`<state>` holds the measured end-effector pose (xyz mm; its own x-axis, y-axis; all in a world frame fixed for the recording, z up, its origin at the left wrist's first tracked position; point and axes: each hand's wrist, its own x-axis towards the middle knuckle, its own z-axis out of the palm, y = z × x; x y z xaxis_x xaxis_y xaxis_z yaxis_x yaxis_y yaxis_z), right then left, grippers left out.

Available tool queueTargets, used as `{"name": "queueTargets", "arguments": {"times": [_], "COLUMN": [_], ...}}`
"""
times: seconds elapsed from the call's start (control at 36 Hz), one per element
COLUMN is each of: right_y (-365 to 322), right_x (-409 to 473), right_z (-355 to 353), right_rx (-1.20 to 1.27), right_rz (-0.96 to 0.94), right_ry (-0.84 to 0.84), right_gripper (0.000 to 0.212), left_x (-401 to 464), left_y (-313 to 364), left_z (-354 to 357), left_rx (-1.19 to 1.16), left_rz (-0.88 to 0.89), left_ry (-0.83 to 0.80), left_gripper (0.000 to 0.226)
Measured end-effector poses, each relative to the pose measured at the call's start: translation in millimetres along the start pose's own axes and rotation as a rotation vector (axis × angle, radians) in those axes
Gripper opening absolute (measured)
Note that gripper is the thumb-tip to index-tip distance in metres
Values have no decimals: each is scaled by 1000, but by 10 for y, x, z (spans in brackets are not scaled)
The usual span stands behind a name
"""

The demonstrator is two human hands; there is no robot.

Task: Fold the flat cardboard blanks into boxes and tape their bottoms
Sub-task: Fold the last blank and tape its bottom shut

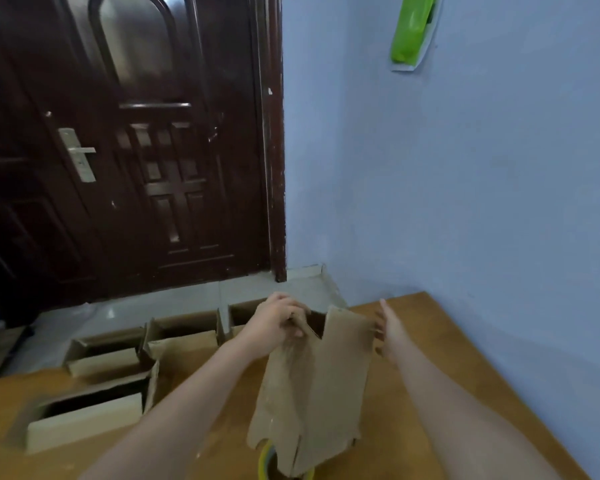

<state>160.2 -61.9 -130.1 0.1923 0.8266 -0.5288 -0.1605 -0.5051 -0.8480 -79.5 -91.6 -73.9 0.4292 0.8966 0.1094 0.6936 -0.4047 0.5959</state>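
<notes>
A flat, worn cardboard blank (321,386) hangs upright above the wooden table (430,358). My left hand (279,320) grips its upper left flap with curled fingers. My right hand (390,332) is at the blank's upper right edge with fingers extended, touching the cardboard. Below the blank's ragged lower edge a yellow-green roll (265,460), likely tape, is partly hidden.
Several folded open-topped cardboard boxes (108,351) stand in a row on the left, from the table's left side (84,420) to the tiled floor by a dark wooden door (136,150). A blue wall (465,202) runs along the right, with a green object (413,29) hanging high.
</notes>
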Motion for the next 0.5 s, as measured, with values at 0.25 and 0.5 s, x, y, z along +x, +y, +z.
{"name": "queueTargets", "arguments": {"times": [0.25, 0.5], "right_y": [6, 142], "right_x": [-47, -111], "right_z": [424, 832], "right_rx": [24, 53], "right_rz": [-62, -134], "right_ry": [-56, -60], "right_gripper": [24, 26], "left_x": [-290, -722], "left_y": [-420, -779], "left_z": [-341, -413], "left_rx": [145, 230], "left_rz": [-20, -137], "left_ry": [101, 174], "left_gripper": [19, 25]}}
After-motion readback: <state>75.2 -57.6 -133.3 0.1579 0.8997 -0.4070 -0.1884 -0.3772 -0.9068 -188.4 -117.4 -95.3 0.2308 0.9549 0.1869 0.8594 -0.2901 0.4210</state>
